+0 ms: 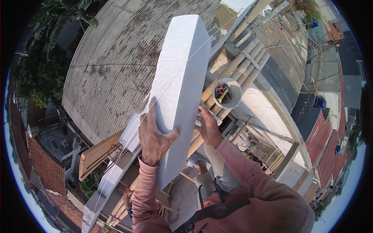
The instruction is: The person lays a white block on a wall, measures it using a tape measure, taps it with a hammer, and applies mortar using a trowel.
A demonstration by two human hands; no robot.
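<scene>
A long white aerated concrete block [175,73] stands tilted in front of me, its far end raised. My left hand [155,134] grips its left side, thumb spread across the near face and fingers reaching along the edge. Against the block's right side is my right hand [210,126], its fingers bent and partly hidden, so the block sits between both hands. A thin white string [171,81] crosses the view diagonally past the block. Under and beyond my left hand lies the top of a pale block wall [110,178].
A bucket [235,97] holding tools stands on bamboo poles [248,68] to the right. At left is a wooden board [97,155]; behind it spreads a corrugated roof [112,70]. Another person's limb [127,198] shows below the wall. The ground lies far below on both sides.
</scene>
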